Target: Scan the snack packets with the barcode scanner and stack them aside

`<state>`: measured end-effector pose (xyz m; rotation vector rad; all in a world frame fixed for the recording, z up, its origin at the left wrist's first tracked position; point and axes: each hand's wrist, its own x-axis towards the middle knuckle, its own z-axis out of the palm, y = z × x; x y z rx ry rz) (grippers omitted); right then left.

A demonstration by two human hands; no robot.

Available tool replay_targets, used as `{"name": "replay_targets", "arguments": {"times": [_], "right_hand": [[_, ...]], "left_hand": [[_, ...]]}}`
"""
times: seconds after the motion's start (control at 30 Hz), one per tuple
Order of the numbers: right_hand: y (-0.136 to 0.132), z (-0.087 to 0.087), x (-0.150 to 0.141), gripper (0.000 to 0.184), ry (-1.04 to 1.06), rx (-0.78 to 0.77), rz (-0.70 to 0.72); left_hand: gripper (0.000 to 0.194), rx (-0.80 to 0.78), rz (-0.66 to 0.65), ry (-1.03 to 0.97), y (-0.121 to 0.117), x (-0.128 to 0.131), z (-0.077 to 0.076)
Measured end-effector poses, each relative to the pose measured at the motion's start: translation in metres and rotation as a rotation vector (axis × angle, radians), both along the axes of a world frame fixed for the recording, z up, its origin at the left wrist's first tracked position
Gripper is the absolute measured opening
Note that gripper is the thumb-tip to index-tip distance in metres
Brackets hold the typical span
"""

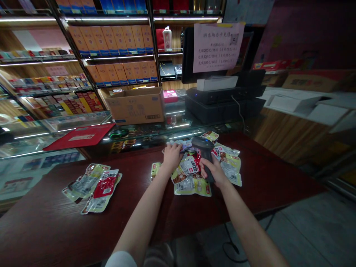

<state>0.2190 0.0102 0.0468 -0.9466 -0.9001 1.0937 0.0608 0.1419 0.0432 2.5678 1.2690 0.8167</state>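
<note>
My right hand [213, 171] is wrapped round the grip of a black barcode scanner [206, 149], whose head points forward over the pile. My left hand [171, 157] is at the far left of the same pile, its fingers bent down onto a shiny snack packet [187, 144] mostly hidden by the hand and other packets. Around both hands lie several overlapping snack packets [191, 185], yellow-green, red and white. Apart from them, a smaller group of like packets [97, 187] rests on the left of the table, a red-and-white one on top.
The dark red table [133, 207] meets a glass counter [178, 128]. On the counter stand an open cardboard box [136, 107], a red folder [80, 136], a computer mouse [119, 133] and a monitor with a paper notice [217, 48]. A cable [232, 241] lies on the floor.
</note>
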Motion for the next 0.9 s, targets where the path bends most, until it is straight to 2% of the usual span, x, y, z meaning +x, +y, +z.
{"name": "replay_targets", "arguments": {"times": [0.13,0.23,0.4,0.53,0.6,0.67,0.73,0.83,0.9], "right_hand": [[-0.001,0.001,0.0,0.04,0.004,0.017,0.02],[-0.002,0.002,0.0,0.039,-0.001,0.014,0.017],[-0.002,0.002,-0.003,0.042,-0.017,-0.008,0.009],[-0.001,0.001,-0.005,0.042,-0.022,-0.011,0.001],[-0.001,0.0,-0.005,0.042,-0.023,-0.009,0.003],[-0.001,-0.001,-0.005,0.043,-0.019,-0.01,0.008],[0.0,-0.002,-0.004,0.043,-0.01,-0.012,0.017],[-0.001,-0.002,-0.003,0.043,0.008,-0.016,0.024],[-0.002,-0.001,-0.004,0.041,0.016,-0.018,0.036]], "left_hand": [[0.034,0.159,0.086,0.29,-0.005,0.004,0.004],[0.028,0.181,0.086,0.38,-0.007,0.008,0.009],[0.024,0.152,0.145,0.394,-0.008,0.009,0.014],[0.042,0.128,0.199,0.336,-0.007,-0.003,0.018],[0.043,0.086,0.21,0.291,-0.006,-0.011,0.021],[0.035,0.025,0.233,0.206,-0.003,-0.02,0.023],[0.026,-0.033,0.275,0.037,0.004,-0.03,0.023],[0.017,-0.165,0.346,-0.368,0.015,-0.047,0.019],[0.019,-0.319,0.372,-0.702,0.018,-0.058,0.016]]}}
